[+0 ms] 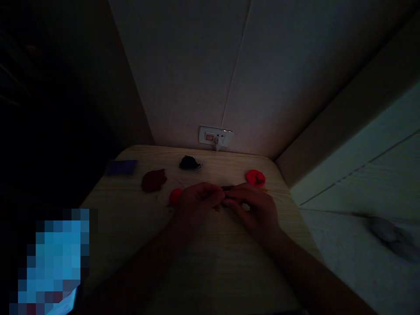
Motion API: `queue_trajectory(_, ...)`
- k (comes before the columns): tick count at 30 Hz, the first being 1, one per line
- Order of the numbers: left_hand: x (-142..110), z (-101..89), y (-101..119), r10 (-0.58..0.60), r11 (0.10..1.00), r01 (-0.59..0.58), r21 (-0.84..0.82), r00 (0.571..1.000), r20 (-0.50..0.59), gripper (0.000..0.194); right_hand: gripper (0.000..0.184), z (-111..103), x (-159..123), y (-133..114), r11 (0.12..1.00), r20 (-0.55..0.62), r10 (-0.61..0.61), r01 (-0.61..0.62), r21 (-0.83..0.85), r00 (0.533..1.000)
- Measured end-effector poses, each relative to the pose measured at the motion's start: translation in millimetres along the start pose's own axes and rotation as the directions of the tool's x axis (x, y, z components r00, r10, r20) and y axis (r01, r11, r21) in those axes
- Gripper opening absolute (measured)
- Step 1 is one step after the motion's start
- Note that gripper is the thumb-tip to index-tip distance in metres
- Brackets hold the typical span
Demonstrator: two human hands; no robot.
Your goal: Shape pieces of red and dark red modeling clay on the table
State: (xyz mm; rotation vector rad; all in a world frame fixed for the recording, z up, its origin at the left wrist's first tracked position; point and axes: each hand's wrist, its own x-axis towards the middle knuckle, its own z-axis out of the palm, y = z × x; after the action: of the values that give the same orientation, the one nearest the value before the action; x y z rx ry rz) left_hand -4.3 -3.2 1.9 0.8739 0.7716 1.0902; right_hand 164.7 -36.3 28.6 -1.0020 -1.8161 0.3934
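Pale wood table (203, 267), and over it your left hand (198, 199) and right hand (256, 208) meet, a dark piece (227, 188) pinched between!
Nearest, at your lower left, glows a blue patch (57, 258), pixelated past reading; now up to the action, both your hands closed at the fingertips on that dark piece, mid-table, its shape too dim to make out, and just beside your left, a red ball (175, 197); left of that, a maroon lump (152, 181), while a red disc (255, 177) with dark marks lies just past your right; then a purple packet (122, 167) by the left edge, a black lump (189, 162) farther back, and beyond, on the wall (183, 78), a socket (226, 137) with a plug (216, 142) in it.
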Motion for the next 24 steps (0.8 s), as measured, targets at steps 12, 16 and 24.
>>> queue_trajectory(12,-0.5,-0.2,1.0,-0.042,0.998,0.04,0.056,0.998,0.045,0.024,0.011,0.7,-3.2,7.8,0.999,-0.043,0.049,-0.049,0.0,0.998)
queue_trajectory(16,0.3,0.2,0.0,-0.053,0.993,0.048,0.105,0.997,0.054,0.026,0.016,1.3,-2.7,6.9,0.999,-0.036,0.03,-0.03,0.018,0.999)
queue_trajectory(24,-3.2,3.0,6.4,-0.014,0.975,0.009,0.223,1.0,0.023,0.03,0.015,0.3,-2.1,0.5,0.999,-0.024,0.03,-0.031,-0.032,0.999)
